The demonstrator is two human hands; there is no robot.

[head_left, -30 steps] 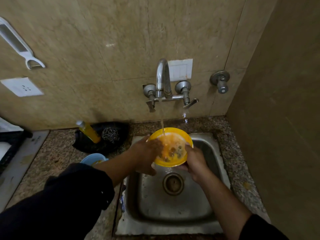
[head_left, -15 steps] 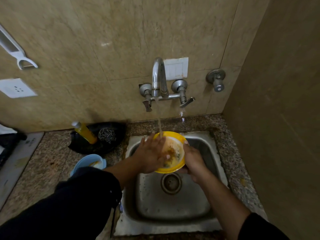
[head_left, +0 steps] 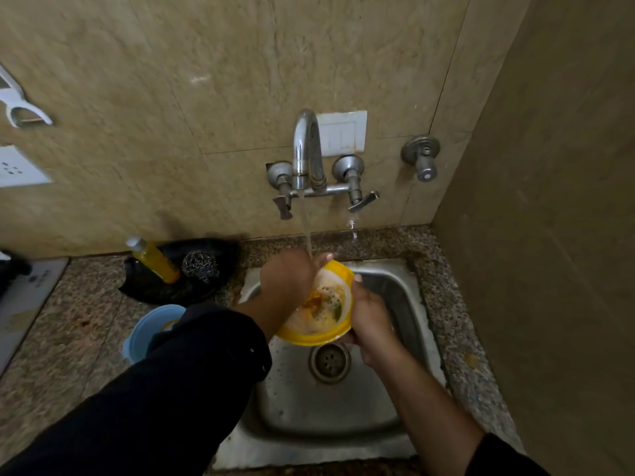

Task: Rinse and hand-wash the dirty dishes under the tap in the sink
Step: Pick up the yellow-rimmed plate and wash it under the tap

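A yellow bowl (head_left: pixel 328 312) with orange food residue and water inside is held over the steel sink (head_left: pixel 395 293). My right hand (head_left: pixel 369 317) grips its right rim, thumb on the edge. My left hand (head_left: pixel 290 280) lies across the bowl's left side with its fingers reaching inside, under the water stream. Water runs from the chrome tap (head_left: pixel 305 149) onto my left hand and the bowl. How my left fingers lie inside the bowl is partly hidden.
A yellow soap bottle (head_left: pixel 154 259) and a steel scrubber (head_left: pixel 200 266) sit in a black holder on the granite counter at left. A light blue bowl (head_left: pixel 151 324) stands beside my left sleeve. The sink drain (head_left: pixel 330 362) lies below the bowl. A wall stands close on the right.
My left hand has moved further over the bowl and under the stream. The bowl has tilted and sits a little lower over the drain.
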